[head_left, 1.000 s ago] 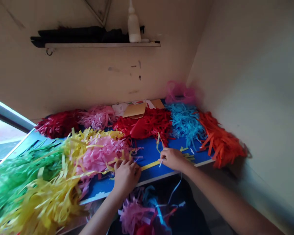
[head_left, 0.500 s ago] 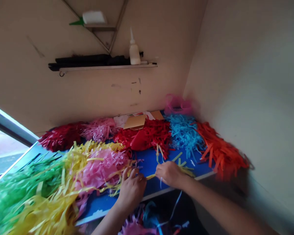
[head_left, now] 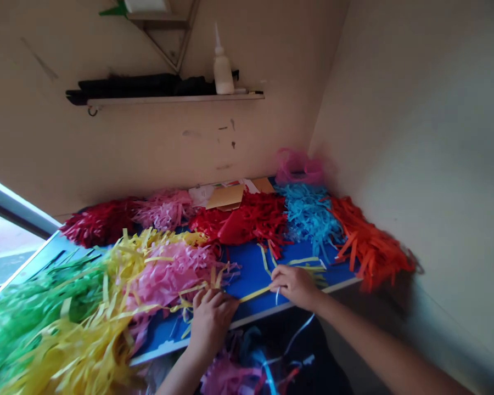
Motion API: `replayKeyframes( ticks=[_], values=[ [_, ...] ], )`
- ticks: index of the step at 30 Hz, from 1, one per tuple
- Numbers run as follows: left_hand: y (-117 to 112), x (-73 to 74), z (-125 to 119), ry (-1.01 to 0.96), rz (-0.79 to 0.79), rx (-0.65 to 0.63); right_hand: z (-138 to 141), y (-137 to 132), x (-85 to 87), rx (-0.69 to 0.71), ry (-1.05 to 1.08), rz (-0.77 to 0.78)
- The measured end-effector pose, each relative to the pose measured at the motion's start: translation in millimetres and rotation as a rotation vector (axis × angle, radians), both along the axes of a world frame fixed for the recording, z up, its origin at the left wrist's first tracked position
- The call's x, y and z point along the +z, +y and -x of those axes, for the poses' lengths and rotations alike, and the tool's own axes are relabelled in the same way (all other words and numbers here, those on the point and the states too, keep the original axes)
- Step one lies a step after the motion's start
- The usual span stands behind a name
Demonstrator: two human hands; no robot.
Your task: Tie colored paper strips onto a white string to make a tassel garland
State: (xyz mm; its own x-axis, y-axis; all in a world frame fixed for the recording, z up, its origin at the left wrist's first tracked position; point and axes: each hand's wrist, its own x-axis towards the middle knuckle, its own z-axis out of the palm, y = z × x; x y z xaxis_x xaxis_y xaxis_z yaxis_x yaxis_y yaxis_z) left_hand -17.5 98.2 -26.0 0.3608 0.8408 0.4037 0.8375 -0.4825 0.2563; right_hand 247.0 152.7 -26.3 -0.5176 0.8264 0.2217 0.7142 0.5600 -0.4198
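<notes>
Now, in the head view, the right hand (head_left: 295, 287) is seen shifted slightly rightward of its place half a second earlier, and more of the yellow paper strip (head_left: 255, 294) is exposed between the hands. That strip lies low across the blue board (head_left: 251, 274), close to its front edge (head_left: 300, 303). The right fingers (head_left: 282, 280) are closed on it in a pinch, with a thin pale strand (head_left: 277, 297) hanging below them. The left hand (head_left: 211, 321) is curled over the strip's far end at the fringe of the pink paper tassel (head_left: 168, 269); whether that end is gripped cannot be told.

Bare blue is left between the hands and the red paper tassel (head_left: 255, 219). Loose yellow strips (head_left: 302, 261) are spread across it. Beyond the front edge, more paper fringe (head_left: 226, 376) is seen against a dark area. The far corner is occupied by a pink plastic bag (head_left: 298, 168), its contents not distinguishable. Above, a white glue bottle (head_left: 222, 71) is stood on a wall shelf (head_left: 173, 99).
</notes>
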Motion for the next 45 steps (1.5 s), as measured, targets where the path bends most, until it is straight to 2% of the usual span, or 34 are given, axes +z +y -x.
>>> replayKeyframes(
  ticks=[6,14,16,21,26,29,32,34,36,37,39,42,44,45],
  values=[
    [1,3.2,-3,-0.014,0.135,0.09,0,-1,6.9,-0.06,0.069,0.118],
    [1,15.1,-17,0.034,0.156,0.233,7,3,8.4,-0.139,0.026,0.142],
    [1,20.1,-20,0.078,0.126,0.193,9,5,9.4,-0.132,0.015,0.136],
    [-2,19.4,-29,0.21,-0.001,-0.081,9,2,13.4,0.001,-0.037,0.077],
    [9,5.3,-37,0.217,-0.092,-0.084,15,5,13.3,0.122,-0.124,0.021],
    [22,-1.4,-39,0.196,-0.209,-0.119,20,8,17.5,0.121,-0.152,0.005],
    [21,3.2,-39,0.138,-0.3,-0.14,20,-9,32.9,0.081,-0.162,-0.003],
    [6,15.9,-37,0.019,-0.359,-0.157,16,-32,49.3,0.111,-0.074,0.021],
    [-15,35.6,-34,-0.113,-0.426,-0.201,11,-54,66.8,0.174,0.218,0.112],
    [-26,47.0,-33,-0.137,-0.449,-0.229,9,-63,74.1,0.156,0.363,0.182],
    [-42,68.8,-31,-0.093,-0.445,-0.305,9,-70,82.0,0.139,0.582,0.451],
    [-52,87.6,-32,-0.016,-0.385,-0.366,19,-70,74.6,0.146,0.747,0.955],
    [-55,87.7,-34,-0.065,-0.381,-0.34,28,-73,63.9,0.124,0.828,1.15],
    [-56,84.8,-34,-0.096,-0.381,-0.324,32,-76,59.2,0.1,0.874,1.177]
  ],
)
